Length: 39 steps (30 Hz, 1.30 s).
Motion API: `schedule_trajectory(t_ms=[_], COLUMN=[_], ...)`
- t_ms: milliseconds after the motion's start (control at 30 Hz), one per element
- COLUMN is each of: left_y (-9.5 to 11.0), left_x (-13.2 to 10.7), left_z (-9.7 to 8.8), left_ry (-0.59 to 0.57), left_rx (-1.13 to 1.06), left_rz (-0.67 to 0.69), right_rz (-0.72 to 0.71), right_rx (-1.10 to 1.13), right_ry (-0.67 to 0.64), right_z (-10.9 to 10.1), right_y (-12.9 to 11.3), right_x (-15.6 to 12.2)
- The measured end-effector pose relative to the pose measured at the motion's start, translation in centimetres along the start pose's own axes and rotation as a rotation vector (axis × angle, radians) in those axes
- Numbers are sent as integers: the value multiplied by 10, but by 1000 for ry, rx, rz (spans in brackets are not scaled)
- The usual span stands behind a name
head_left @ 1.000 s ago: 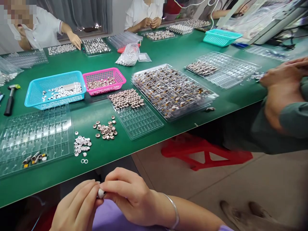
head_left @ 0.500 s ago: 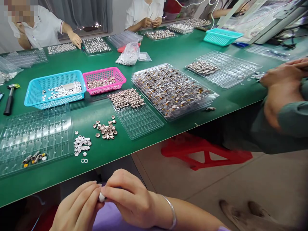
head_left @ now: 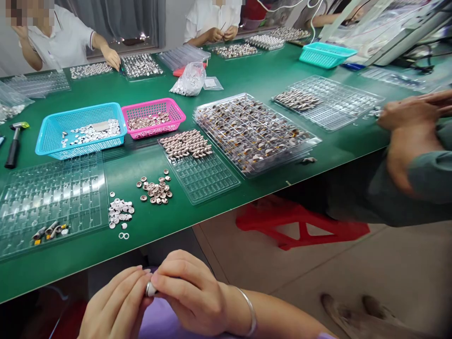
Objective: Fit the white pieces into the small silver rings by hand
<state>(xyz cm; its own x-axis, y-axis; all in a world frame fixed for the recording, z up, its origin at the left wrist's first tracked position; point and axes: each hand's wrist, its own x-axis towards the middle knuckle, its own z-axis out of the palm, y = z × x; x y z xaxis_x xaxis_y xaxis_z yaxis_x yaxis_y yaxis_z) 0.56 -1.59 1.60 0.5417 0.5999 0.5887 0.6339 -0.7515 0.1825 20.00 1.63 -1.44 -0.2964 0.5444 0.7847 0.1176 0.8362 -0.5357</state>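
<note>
Below the table's front edge, my left hand (head_left: 115, 301) and my right hand (head_left: 190, 289) meet fingertip to fingertip. Between them they pinch a small rounded part (head_left: 151, 289), white with a dark edge; the fingers cover most of it. On the table ahead lie a pile of white discs (head_left: 120, 211) and a pile of small beige cups (head_left: 157, 189). Two white rings (head_left: 123, 236) rest near the edge. At the left, a clear compartment tray (head_left: 70, 193) carries several curved metallic pieces (head_left: 51, 231).
A blue basket (head_left: 45, 146) and a pink basket (head_left: 178, 120) hold small parts. Trays of beige pieces (head_left: 187, 143) and of filled compartments (head_left: 254, 132) stand rightward. A hammer (head_left: 13, 148) lies left. A co-worker's arm (head_left: 409, 136) is at right, above a red stool (head_left: 300, 226).
The small part has turned slightly between my fingers and shows more of its dark edge. My hands have barely moved. The co-worker's hands at right have shifted a little left.
</note>
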Motion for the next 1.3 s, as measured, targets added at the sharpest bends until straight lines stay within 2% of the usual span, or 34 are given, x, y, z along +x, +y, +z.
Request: schedule_trajectory(t_ms=[200, 367, 600, 733, 900, 1100, 1300], left_y=[0, 0, -3, -3, -1, -1, -1], left_x=[-2, 2, 11, 14, 19, 17, 18], left_z=[0, -2, -5, -6, -6, -4, -4], left_ry=[-37, -23, -37, -63, -87, -177, -172], left_rx=[-17, 6, 129, 175, 184, 226, 26], left_rz=[9, 27, 124, 134, 137, 172, 42], right_rz=[-2, 4, 132, 179, 209, 232, 246], right_rx=[44, 43, 80, 93, 104, 76, 49], right_ry=[10, 13, -57, -103, -99, -126, -142], right_z=[0, 1, -4, -7, -7, -6, -5], right_y=[0, 0, -4, -4, -4, -4, -6], right_x=[2, 0, 3, 5, 5, 5, 9])
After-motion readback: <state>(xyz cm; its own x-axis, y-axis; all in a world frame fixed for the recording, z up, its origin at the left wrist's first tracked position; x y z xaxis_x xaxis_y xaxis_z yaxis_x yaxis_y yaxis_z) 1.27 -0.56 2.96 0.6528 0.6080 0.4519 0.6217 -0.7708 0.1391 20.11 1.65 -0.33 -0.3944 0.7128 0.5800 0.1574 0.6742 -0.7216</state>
